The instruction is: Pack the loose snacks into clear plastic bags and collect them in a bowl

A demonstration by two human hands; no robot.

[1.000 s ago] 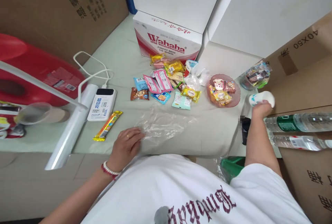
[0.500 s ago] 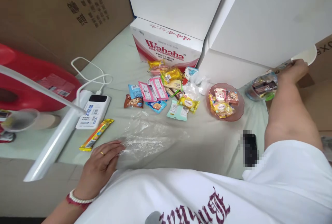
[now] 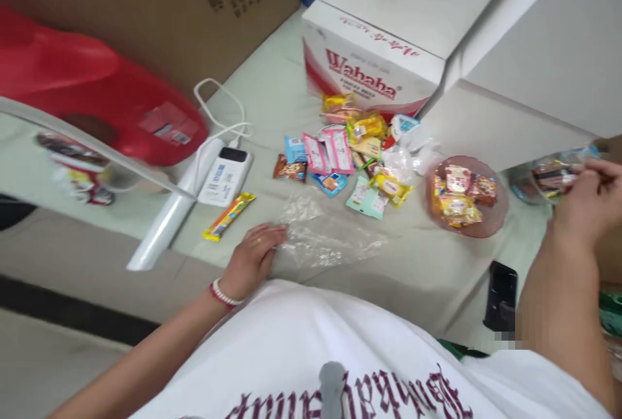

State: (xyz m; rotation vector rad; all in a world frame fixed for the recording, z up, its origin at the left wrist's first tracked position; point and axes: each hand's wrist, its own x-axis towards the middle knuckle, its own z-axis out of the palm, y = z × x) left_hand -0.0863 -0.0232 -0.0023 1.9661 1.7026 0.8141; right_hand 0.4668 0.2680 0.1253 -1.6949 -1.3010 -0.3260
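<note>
My left hand [image 3: 253, 256] lies flat on the near left edge of a crumpled clear plastic bag [image 3: 330, 237] spread on the pale green tabletop [image 3: 427, 270]. My right hand [image 3: 589, 202] hovers at the far right, fingers loosely bent, right beside a clear bowl of wrapped snacks [image 3: 547, 176]; I see nothing in it, though it is blurred. A pink glass dish of snacks [image 3: 488, 225] stands between the hands. Several loose snack packets [image 3: 340, 160] lie beyond the bag.
A Wahaha carton [image 3: 369, 69] and white boxes stand at the back. A power bank [image 3: 226, 176] with white cable, a yellow candy bar [image 3: 229, 215] and a white lamp arm [image 3: 165, 228] lie left. A red jug [image 3: 97, 101] is far left, a black phone [image 3: 500, 293] near right.
My right hand came down from high on the right, where it held a white cup, to the clear snack bowl; the cup is out of view. The camera swung left. My left hand stayed on the bag.
</note>
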